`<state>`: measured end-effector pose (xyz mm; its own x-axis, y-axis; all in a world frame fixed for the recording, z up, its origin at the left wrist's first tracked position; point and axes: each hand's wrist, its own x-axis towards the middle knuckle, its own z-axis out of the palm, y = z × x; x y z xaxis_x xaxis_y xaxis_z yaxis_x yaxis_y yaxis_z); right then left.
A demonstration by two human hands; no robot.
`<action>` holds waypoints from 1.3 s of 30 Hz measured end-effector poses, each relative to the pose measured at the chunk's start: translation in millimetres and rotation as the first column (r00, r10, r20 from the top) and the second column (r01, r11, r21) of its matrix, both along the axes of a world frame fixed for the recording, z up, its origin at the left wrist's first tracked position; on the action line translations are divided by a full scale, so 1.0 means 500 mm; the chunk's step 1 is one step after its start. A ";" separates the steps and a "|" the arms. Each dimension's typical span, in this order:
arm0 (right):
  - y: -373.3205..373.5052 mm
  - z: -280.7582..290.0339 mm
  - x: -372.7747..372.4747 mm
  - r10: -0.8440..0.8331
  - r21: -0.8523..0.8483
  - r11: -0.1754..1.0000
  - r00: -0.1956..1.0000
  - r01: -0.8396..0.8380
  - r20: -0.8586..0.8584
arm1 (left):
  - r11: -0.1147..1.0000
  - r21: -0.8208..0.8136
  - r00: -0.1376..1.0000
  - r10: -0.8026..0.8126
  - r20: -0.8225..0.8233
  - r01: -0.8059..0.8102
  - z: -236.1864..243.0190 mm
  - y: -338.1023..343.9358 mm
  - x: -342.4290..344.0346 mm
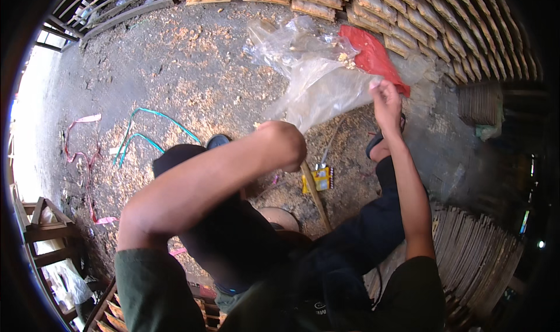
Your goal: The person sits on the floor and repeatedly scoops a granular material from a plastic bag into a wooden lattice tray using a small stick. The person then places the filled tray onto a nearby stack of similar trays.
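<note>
A clear plastic sheet (324,93) spreads over the ground in front of me, crumpled at its far end. My right hand (386,102) pinches its near right edge and lifts it a little. My left hand (283,146) is closed at the sheet's near left corner; the fingers are mostly turned away, but the plastic runs up into them. Light crumbs (348,61) lie on top of the sheet. A red plastic bag (373,52) lies beside it at the far right. Just below my left hand, a wooden stick (315,195) slants toward me.
Yellow packet (317,181) and a blade-like metal piece (324,157) lie between my feet. Teal strap (157,115) and pink ribbon (88,157) lie at left among wood shavings. Stacked filled trays (402,17) line the far right; stacked boards (472,256) stand near right.
</note>
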<state>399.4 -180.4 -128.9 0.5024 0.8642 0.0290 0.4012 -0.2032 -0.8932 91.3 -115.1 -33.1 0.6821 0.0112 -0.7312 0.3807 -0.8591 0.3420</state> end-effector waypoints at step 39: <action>-0.017 0.136 -0.005 -0.130 0.331 0.915 0.946 0.229 -0.296 | 0.906 0.267 0.940 0.285 0.190 -0.329 -0.016 0.040 -0.070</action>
<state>396.8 -188.8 -60.8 0.6802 0.7145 0.1638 0.1298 0.1025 -0.9862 56.2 -95.3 -40.9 0.7075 0.4333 -0.5583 0.6072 -0.7769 0.1665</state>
